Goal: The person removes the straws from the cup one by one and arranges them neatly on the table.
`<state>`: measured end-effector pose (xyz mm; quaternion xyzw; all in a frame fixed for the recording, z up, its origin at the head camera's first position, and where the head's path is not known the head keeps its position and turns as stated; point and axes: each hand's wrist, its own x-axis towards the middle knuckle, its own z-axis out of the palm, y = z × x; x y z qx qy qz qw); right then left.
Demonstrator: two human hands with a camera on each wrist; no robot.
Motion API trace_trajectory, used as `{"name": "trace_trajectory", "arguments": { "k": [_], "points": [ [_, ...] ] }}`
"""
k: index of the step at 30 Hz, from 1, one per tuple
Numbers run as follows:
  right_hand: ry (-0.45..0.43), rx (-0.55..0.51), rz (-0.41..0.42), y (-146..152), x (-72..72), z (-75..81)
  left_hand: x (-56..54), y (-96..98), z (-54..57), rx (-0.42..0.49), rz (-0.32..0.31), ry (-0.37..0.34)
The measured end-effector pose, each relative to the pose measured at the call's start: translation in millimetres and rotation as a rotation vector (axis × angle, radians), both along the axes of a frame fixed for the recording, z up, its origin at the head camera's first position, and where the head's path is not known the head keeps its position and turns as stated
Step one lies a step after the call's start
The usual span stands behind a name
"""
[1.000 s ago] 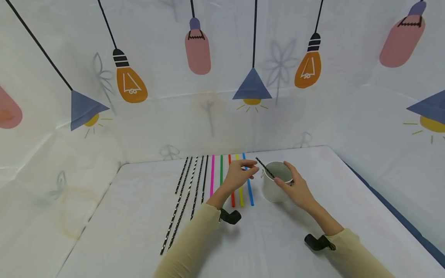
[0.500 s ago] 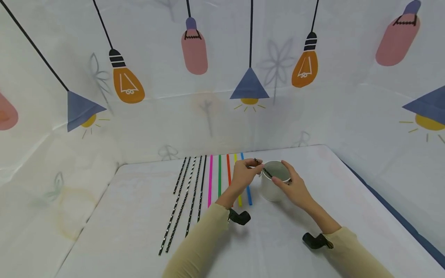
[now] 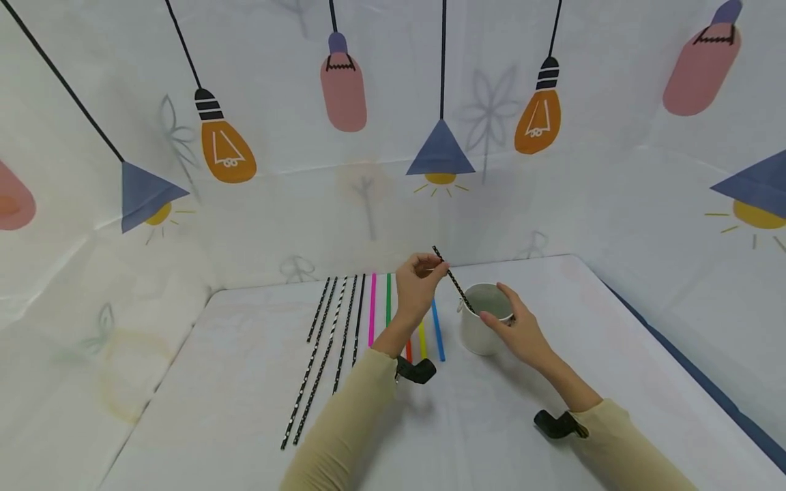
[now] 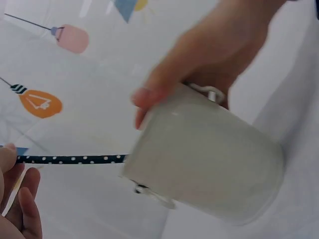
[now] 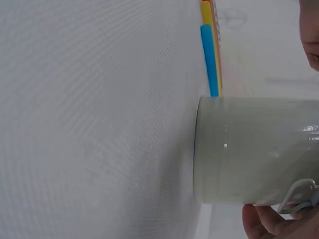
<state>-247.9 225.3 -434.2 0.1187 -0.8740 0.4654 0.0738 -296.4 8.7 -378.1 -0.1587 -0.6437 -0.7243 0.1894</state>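
My left hand (image 3: 416,290) pinches a black straw with white dots (image 3: 455,281) near its upper end. The straw slants down to the right, and its lower end is inside the rim of a pale grey-white cup (image 3: 481,335). In the left wrist view the dotted straw (image 4: 75,159) runs from the fingertips to the mouth of the cup (image 4: 209,159), which has small wire loops on its sides. My right hand (image 3: 527,334) grips the cup by its right side and rim as it stands on the table. The inside bottom of the cup is hidden.
Left of the cup, several black patterned straws (image 3: 307,382) lie in a row. Beside them are pink (image 3: 372,310), green (image 3: 389,300), red, yellow (image 3: 422,341) and blue straws (image 3: 438,331), partly behind my left forearm. A lamp-printed white sheet (image 3: 276,225) rises behind the table.
My left hand moved to the straw leaning in the cup, pinched it, and raised it up and slightly left. The right hand stays on the cup.
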Motion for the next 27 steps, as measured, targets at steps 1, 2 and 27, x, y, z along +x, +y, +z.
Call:
{"name": "trace_trajectory", "arguments": {
  "k": [1, 2, 27],
  "points": [
    [0.0, -0.001, -0.001, 0.0, 0.0, -0.2, -0.8, -2.0, 4.1, 0.007, 0.016, 0.023],
    [0.001, -0.001, -0.002, 0.1, 0.1, -0.4, -1.7, -4.1, 8.4, 0.011, 0.033, 0.038],
    [0.02, 0.008, 0.005, -0.9, -0.3, -0.1, 34.4, -146.5, 93.3, -0.299, 0.063, 0.118]
  ]
}}
